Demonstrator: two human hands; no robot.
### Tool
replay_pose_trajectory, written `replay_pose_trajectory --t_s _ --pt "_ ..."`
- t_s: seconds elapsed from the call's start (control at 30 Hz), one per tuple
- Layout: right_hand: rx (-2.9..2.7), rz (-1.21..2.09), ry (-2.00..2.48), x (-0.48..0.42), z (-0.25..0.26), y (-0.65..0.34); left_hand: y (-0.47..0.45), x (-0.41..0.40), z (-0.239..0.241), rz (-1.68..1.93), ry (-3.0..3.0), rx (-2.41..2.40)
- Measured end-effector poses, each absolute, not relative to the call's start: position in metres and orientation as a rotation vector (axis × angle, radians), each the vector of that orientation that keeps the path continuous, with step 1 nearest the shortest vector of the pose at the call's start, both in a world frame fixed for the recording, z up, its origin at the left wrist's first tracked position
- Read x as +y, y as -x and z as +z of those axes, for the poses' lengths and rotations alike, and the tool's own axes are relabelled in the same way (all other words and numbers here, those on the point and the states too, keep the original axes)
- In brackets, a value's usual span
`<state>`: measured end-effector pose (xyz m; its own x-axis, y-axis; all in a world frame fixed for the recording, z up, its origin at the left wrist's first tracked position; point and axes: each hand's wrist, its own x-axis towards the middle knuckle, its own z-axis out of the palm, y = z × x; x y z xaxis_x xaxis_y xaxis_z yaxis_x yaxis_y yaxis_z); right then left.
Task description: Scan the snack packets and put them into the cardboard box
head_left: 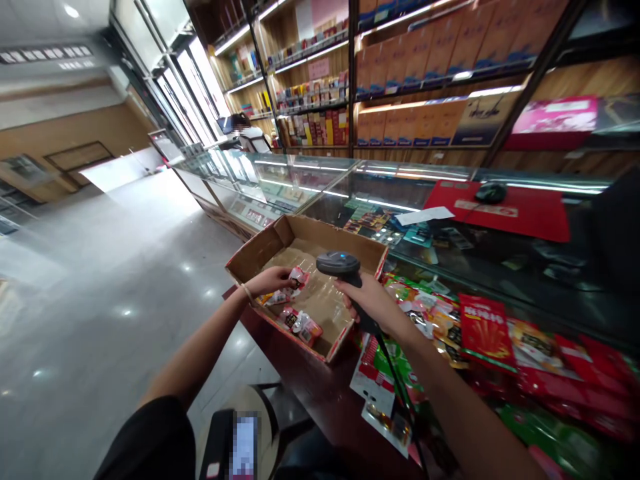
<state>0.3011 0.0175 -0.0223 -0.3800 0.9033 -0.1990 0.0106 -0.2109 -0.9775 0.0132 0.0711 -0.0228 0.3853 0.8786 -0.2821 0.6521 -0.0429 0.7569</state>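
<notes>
My left hand (pixel 273 280) reaches into an open cardboard box (pixel 260 250) and pinches a small pink-and-white snack packet (pixel 299 277). My right hand (pixel 373 300) grips the handle of a dark barcode scanner (pixel 339 265), whose head hangs over the box and points toward the packet. The scanner's cable (pixel 395 373) trails down along my right forearm. More small packets (pixel 303 325) lie on the box floor near its front wall.
Red and green snack bags (pixel 487 330) are spread over the dark counter right of the box. A glass display counter (pixel 320 180) holds a red mat (pixel 520 210), a mouse (pixel 491 193) and a paper slip. A person (pixel 247 133) stands far behind. Stool and phone below.
</notes>
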Motion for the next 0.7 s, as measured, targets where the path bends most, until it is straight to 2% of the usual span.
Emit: replay_pose_trajectory --t_s 0.2,0.27,0.43,0.7 --pt "-1.314 1.644 1.137 0.015 -0.017 -0.297 -0.032 0.061 -0.018 0.985 -1.171 1.251" --pt "-1.318 1.633 1.138 0.014 -0.018 -0.297 -0.042 0.058 -0.016 1.101 -0.935 1.157" --pt "-1.385 1.587 1.074 0.013 -0.02 -0.299 -0.048 0.052 -0.003 1.032 -0.748 0.884" --pt "-1.38 1.549 1.056 0.012 -0.021 -0.297 -0.037 0.049 -0.002 0.998 -0.782 0.856"
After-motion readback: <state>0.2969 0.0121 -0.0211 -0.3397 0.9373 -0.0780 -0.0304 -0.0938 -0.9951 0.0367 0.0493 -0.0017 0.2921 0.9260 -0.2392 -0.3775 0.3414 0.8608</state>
